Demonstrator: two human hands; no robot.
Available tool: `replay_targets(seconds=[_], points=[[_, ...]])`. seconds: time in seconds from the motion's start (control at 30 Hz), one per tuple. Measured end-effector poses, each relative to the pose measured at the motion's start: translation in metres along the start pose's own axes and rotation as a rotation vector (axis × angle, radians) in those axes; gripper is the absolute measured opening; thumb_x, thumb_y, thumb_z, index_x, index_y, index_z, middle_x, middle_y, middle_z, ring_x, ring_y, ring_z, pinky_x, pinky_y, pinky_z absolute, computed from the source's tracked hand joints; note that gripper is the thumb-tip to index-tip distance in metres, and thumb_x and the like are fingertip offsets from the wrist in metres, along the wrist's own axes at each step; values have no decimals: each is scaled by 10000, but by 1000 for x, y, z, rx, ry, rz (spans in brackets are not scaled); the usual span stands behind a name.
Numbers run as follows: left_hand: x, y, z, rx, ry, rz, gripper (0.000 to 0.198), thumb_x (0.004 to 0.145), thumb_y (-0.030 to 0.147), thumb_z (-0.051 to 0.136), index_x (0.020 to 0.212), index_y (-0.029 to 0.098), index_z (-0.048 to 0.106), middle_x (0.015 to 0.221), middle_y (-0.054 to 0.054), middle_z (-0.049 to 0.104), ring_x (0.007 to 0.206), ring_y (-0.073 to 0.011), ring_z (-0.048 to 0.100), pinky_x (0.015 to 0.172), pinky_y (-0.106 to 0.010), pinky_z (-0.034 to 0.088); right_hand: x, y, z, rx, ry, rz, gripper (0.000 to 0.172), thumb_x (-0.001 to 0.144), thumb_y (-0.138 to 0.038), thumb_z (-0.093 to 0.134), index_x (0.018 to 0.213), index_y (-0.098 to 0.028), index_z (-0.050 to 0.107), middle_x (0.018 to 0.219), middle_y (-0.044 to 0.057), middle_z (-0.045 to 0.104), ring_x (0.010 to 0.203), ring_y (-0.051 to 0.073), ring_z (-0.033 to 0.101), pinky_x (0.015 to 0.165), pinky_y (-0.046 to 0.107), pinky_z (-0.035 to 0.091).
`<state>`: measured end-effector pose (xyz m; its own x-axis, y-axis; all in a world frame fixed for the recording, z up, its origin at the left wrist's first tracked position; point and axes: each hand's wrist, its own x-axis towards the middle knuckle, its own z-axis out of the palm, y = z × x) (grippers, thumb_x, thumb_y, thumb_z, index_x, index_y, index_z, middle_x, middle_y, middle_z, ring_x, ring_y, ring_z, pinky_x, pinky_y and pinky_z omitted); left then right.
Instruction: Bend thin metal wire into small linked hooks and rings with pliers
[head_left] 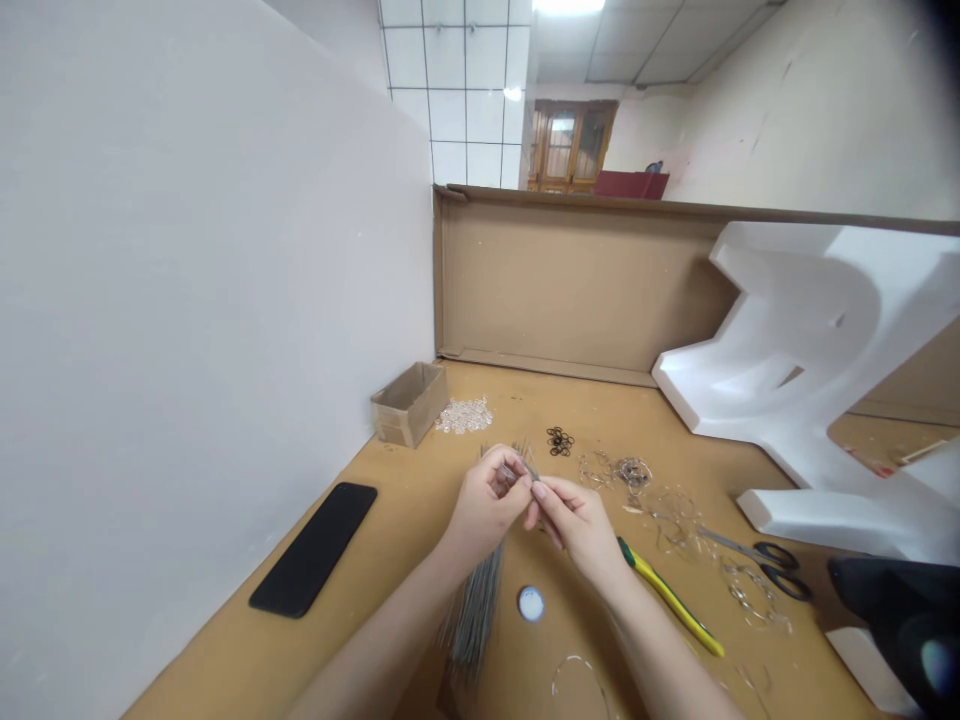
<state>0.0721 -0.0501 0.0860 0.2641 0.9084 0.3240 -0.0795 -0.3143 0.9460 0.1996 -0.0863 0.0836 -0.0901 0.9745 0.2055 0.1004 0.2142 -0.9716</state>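
Note:
Over the table, my left hand and my right hand meet fingertip to fingertip. Both are closed in a pinch around a small, thin grey piece, possibly wire; most of it is hidden by the fingers. Below my left hand and forearm lies a bundle of thin, straight grey wires. A small round white-and-blue disc rests between my forearms. Yellow-and-green handled pliers lie beside my right forearm, their front end hidden under it.
Behind the hands are a small cardboard box, clear small pieces and black rings. Coiled wires and black-handled scissors lie right. A black phone lies left. White foam and a cardboard wall border the table.

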Motion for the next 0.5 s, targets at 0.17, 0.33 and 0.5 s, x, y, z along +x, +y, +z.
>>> replay_targets(seconds=[0.17, 0.33, 0.5], points=[[-2, 3, 1, -42, 8, 16, 44, 734, 152, 500, 724, 170, 461, 683, 18, 498, 610, -91, 501, 590, -209, 407, 0, 1, 1, 25, -3, 11, 336, 841, -419, 475, 731, -147, 639, 511, -23, 545, 350, 47, 318, 364, 195, 224], [-3, 6, 0, -74, -4, 5, 26, 731, 152, 507, 717, 163, 487, 719, 12, 501, 610, -85, 489, 568, -201, 396, 1, 4, 2, 72, -11, 9, 321, 852, -410, 465, 801, -145, 638, 514, -25, 550, 341, 39, 310, 357, 190, 201], [-2, 7, -1, -93, -4, -6, 22, 719, 156, 526, 710, 160, 506, 720, 18, 509, 546, -65, 463, 541, -200, 378, 0, 3, 2, 74, -15, 6, 322, 852, -420, 461, 828, -151, 636, 517, -24, 563, 341, 37, 313, 355, 182, 208]])
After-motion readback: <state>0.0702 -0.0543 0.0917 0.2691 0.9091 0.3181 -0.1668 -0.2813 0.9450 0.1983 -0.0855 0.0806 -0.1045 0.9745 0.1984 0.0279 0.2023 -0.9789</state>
